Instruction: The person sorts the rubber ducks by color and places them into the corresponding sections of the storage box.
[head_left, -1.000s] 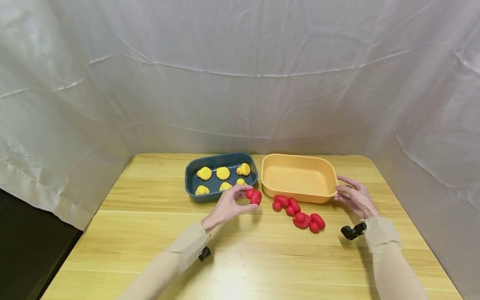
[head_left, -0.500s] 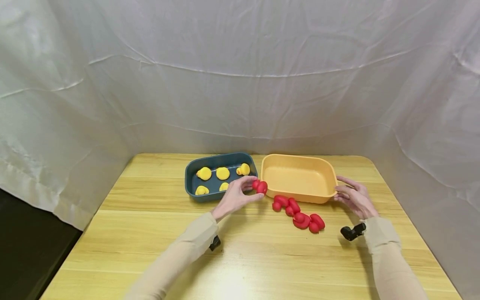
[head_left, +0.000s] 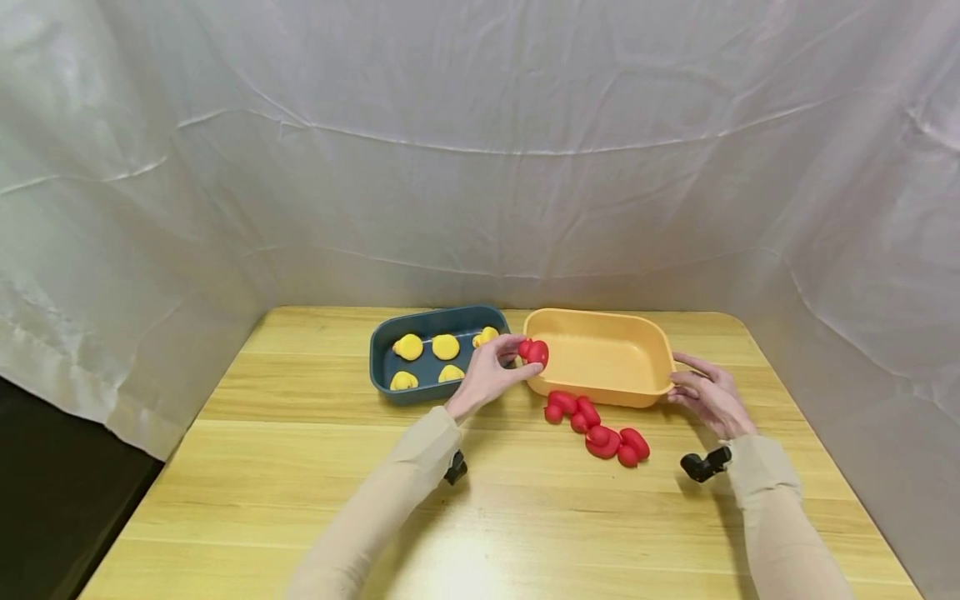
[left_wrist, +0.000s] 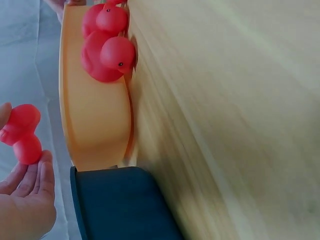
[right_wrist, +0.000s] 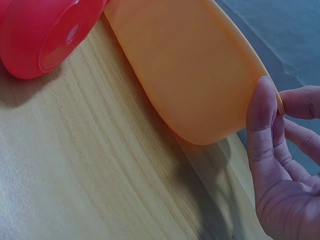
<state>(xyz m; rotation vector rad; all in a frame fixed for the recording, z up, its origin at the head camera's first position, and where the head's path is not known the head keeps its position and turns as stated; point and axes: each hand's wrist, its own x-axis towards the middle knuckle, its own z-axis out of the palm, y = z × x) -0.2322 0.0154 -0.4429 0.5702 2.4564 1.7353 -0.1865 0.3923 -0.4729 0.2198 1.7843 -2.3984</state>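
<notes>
My left hand (head_left: 487, 375) pinches a red rubber duck (head_left: 537, 352) between thumb and fingers, just above the near left rim of the yellow-orange tub (head_left: 600, 393). In the left wrist view the held duck (left_wrist: 26, 125) is raised off the table, apart from the tub's wall (left_wrist: 100, 117). At the tub's right end my right hand (head_left: 711, 395) grips the rim. Its thumb (right_wrist: 262, 117) presses the outer wall in the right wrist view, with fingers at the rim. Several red rubber ducks (head_left: 603, 442) lie in a row on the table before the tub.
A dark blue tub (head_left: 382, 367) with several yellow rubber ducks (head_left: 408, 347) stands left of the yellow-orange tub, close beside it. Both are on a wooden table (head_left: 300, 467). Grey-white sheeting (head_left: 480, 208) hangs behind and at the sides.
My left hand has moved right and slightly away from me with the red rubber duck, from beside the blue tub to the yellow-orange tub's rim. The right hand has stayed in place.
</notes>
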